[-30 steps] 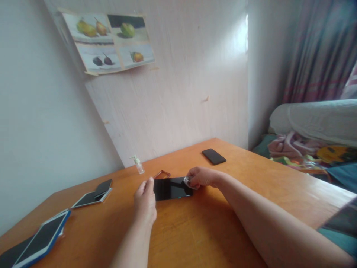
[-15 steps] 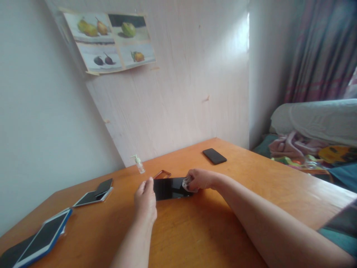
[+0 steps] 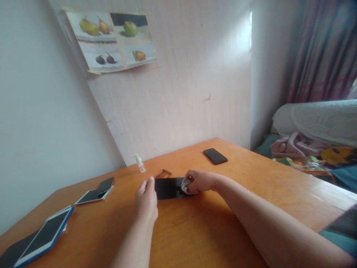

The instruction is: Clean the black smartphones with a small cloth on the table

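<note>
My left hand [image 3: 147,197] is closed around the left end of a black phone [image 3: 169,188], which is turned sideways with its dark glossy face towards me. Pinched in my right hand [image 3: 199,181] is a small pale cloth [image 3: 186,187], pressed against the right part of the phone's face. That hand hides the phone's right end. Just behind the phone lies a thin reddish-brown phone case frame [image 3: 163,174], partly covered by it. A clear pump bottle [image 3: 140,165] with a pale top stands farther back, to the left.
On the wooden table [image 3: 195,238], another black phone [image 3: 215,156] lies at the back right. At left are a white tablet [image 3: 93,196] with a dark phone [image 3: 105,185] on it, and a blue-edged tablet [image 3: 46,236]. A wall borders the table's back.
My right hand and the cloth have shifted very slightly on the phone's face. My left hand keeps its hold, and the whole view has drifted a little.
</note>
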A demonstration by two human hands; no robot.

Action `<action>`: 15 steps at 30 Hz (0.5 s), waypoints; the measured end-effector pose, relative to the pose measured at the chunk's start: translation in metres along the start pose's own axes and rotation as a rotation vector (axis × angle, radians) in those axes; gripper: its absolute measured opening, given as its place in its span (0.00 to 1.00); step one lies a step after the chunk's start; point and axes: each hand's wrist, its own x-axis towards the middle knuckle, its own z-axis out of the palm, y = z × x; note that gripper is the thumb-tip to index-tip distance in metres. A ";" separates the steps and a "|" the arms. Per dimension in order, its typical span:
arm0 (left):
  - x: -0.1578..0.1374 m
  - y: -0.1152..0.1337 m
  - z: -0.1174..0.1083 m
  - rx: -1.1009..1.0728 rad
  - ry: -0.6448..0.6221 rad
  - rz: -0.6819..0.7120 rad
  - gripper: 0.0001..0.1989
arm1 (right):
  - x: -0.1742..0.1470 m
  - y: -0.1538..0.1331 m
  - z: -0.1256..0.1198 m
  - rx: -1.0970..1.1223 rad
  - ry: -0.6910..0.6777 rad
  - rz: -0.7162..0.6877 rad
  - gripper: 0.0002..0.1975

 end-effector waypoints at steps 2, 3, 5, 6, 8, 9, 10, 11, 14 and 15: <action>0.000 -0.001 0.000 0.021 0.001 -0.006 0.17 | 0.001 0.002 0.001 -0.005 0.023 -0.004 0.18; 0.000 -0.002 -0.001 0.033 0.001 -0.011 0.17 | 0.001 0.002 0.002 -0.008 0.039 -0.006 0.18; -0.001 -0.002 -0.001 0.060 0.001 -0.025 0.17 | 0.002 0.002 0.004 -0.023 0.072 -0.013 0.18; -0.001 -0.002 -0.001 0.073 0.002 -0.034 0.17 | 0.002 0.002 0.004 -0.035 0.090 -0.018 0.17; -0.002 -0.001 0.000 0.099 0.011 -0.053 0.16 | 0.002 0.002 0.005 -0.075 0.136 -0.036 0.16; -0.003 0.000 0.000 0.111 0.016 -0.063 0.15 | 0.003 0.002 0.005 -0.101 0.164 -0.050 0.16; -0.003 0.000 0.000 0.122 0.020 -0.071 0.15 | 0.003 0.002 0.004 -0.129 0.195 -0.067 0.18; -0.004 0.001 0.001 0.132 0.022 -0.079 0.14 | 0.003 0.002 0.004 -0.156 0.226 -0.086 0.20; -0.004 0.001 0.000 0.169 0.011 -0.088 0.13 | 0.004 0.002 0.005 -0.237 0.273 -0.145 0.23; -0.004 0.001 0.000 0.185 0.006 -0.085 0.12 | 0.003 0.001 0.005 -0.270 0.267 -0.164 0.20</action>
